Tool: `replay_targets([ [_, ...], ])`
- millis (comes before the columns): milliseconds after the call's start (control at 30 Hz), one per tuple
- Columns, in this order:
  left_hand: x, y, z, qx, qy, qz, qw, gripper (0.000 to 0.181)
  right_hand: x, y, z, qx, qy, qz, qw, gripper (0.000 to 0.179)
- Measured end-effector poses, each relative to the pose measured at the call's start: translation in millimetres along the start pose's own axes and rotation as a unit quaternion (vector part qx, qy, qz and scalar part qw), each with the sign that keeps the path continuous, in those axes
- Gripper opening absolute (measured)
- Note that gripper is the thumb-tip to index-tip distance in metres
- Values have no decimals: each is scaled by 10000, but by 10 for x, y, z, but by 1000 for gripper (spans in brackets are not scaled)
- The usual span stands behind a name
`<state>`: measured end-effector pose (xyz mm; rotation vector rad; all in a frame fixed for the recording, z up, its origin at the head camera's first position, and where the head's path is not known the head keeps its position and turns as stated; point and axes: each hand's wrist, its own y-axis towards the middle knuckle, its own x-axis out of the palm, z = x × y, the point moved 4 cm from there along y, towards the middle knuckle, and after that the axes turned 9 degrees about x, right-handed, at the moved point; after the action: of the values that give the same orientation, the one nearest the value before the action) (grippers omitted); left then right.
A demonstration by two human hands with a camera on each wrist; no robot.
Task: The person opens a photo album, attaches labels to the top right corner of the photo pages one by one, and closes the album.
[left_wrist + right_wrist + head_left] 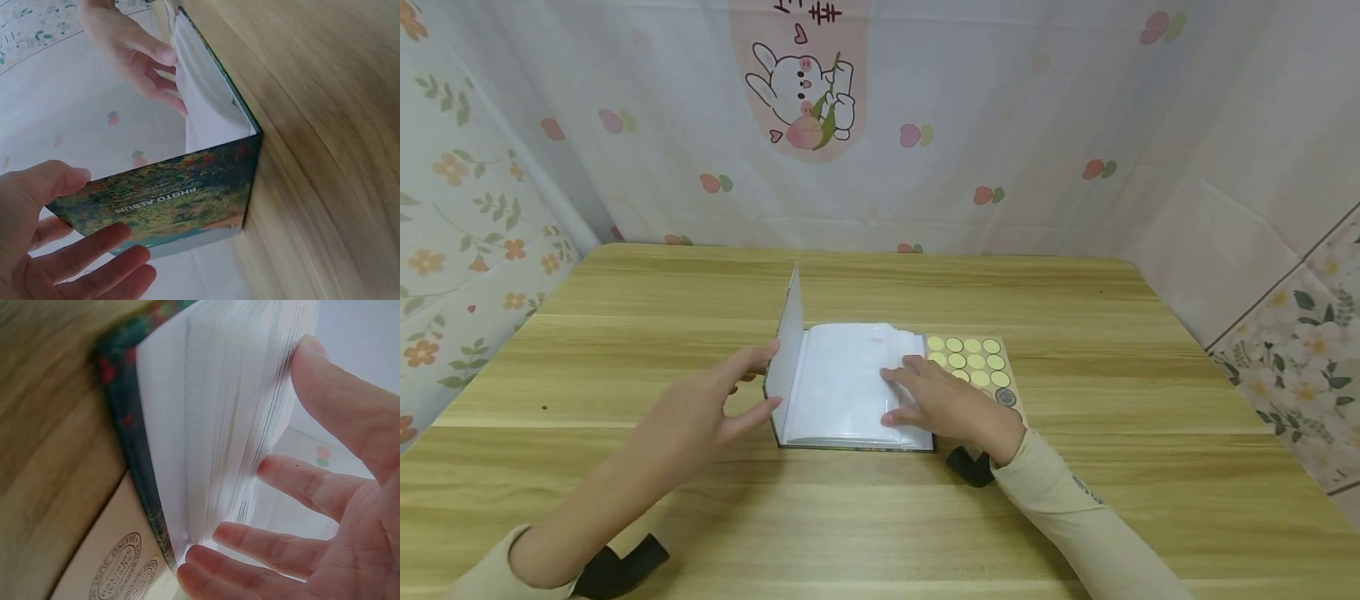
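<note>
A photo album lies on the table with its front cover standing nearly upright at the left. The cover's outer face has a painted garden picture and the words PHOTO ALBUM. My left hand is at that cover's outer side, thumb by its edge and fingers loosely spread. White pages fill the album. Across their right side lies my right hand, its fingertips touching the page edges in the right wrist view. A sheet of round yellow stickers sticks out beside the album, partly hidden by the right hand.
The wooden table runs around the album. Behind it hangs a white curtain with a rabbit print. Dark wrist straps show by the left wrist and right wrist.
</note>
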<state>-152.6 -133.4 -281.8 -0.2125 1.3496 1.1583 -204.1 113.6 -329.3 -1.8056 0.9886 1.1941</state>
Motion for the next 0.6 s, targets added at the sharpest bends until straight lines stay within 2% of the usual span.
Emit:
replay_targets([
  [167, -107, -79, -45, -276, 105, 188, 9994, 47, 9, 6, 9, -89, -13, 34, 10000, 63],
  [300, -178, -140, -98, -381, 218, 357, 9984, 45, 12, 2, 10, -160, -18, 62, 9999, 62],
  [600, -265, -293, -309, -785, 350, 382, 9956, 40, 20, 18, 13, -216, 6, 82, 9997, 63],
])
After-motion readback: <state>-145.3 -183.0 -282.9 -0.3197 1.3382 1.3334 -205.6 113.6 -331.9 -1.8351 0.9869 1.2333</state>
